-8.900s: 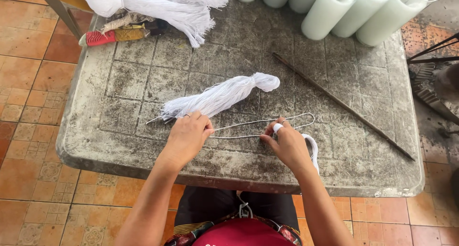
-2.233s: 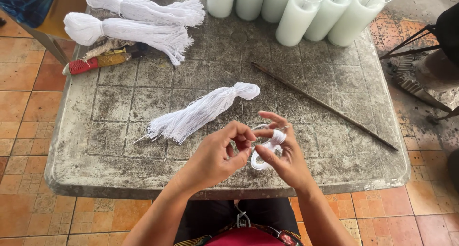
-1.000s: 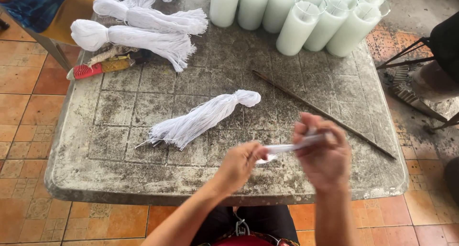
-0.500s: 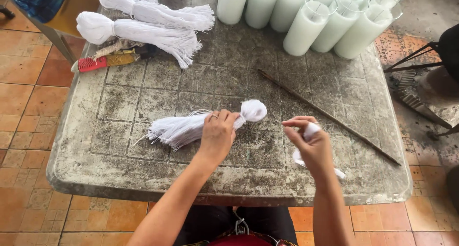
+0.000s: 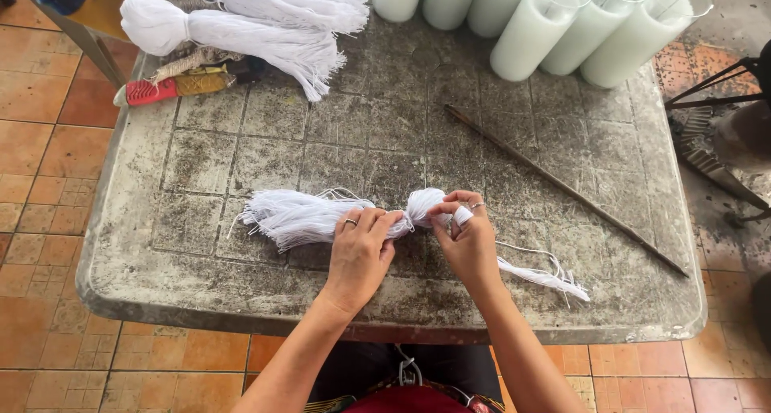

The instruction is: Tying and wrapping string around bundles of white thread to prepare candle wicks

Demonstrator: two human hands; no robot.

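Note:
A bundle of white string lies on the grey table, its knotted head pointing right. My left hand presses down on the bundle near its neck, a ring on one finger. My right hand pinches the knotted head, with white tape on a fingertip. A small sheaf of white strands trails from under my right hand toward the table's front right.
Two more white string bundles lie at the back left beside a red-handled tool. Several tall white candles in glass stand along the back. A long thin dark rod lies diagonally at right. Tiled floor surrounds the table.
My right hand has come left from beside the rod to the bundle's knotted head. The strands it held now lie on the table. The left hand stays on the bundle.

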